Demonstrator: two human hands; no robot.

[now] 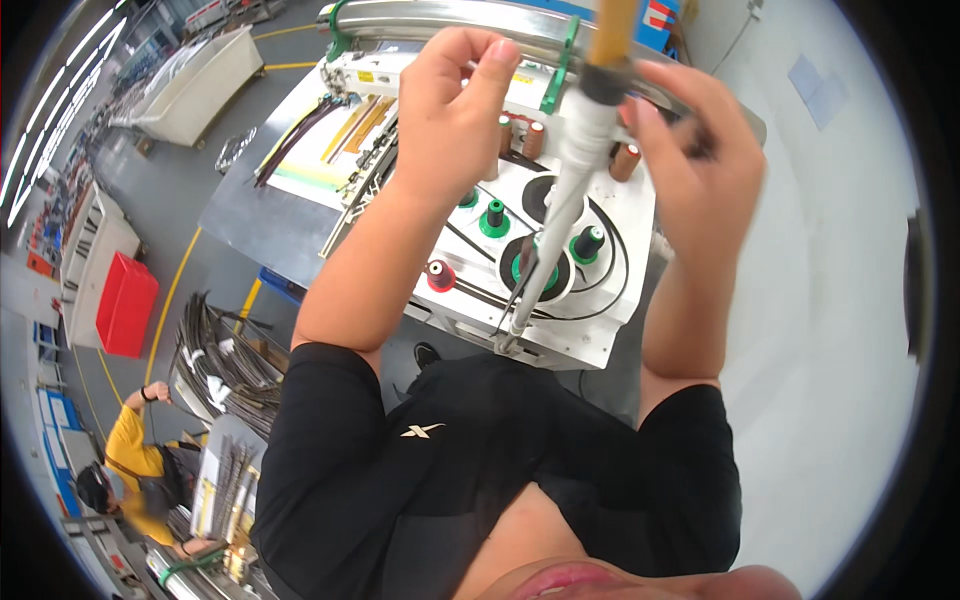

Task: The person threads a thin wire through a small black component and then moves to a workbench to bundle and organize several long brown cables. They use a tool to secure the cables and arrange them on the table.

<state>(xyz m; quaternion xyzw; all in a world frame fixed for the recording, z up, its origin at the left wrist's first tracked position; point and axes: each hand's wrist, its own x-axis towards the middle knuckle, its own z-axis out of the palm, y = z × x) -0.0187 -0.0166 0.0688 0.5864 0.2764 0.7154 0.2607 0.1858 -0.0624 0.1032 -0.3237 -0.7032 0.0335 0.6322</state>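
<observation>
Both my hands are raised over a white machine table, one on each side of an upright pole wrapped in white, with a dark collar and an amber top. My left hand is closed, thumb against bent forefinger; anything in the pinch is too small to make out. My right hand is curled beside the pole's collar, smeared by motion, its fingertips partly hidden by the pole. Below are green-based posts, black-and-white reels with a dark strip, a red-based spool and brown thread spools.
A steel roller with green brackets spans the back. Dark and yellow strips lie on the left side table. Farther left are a white bin, a red crate and bundled dark strips. A person in yellow works at lower left.
</observation>
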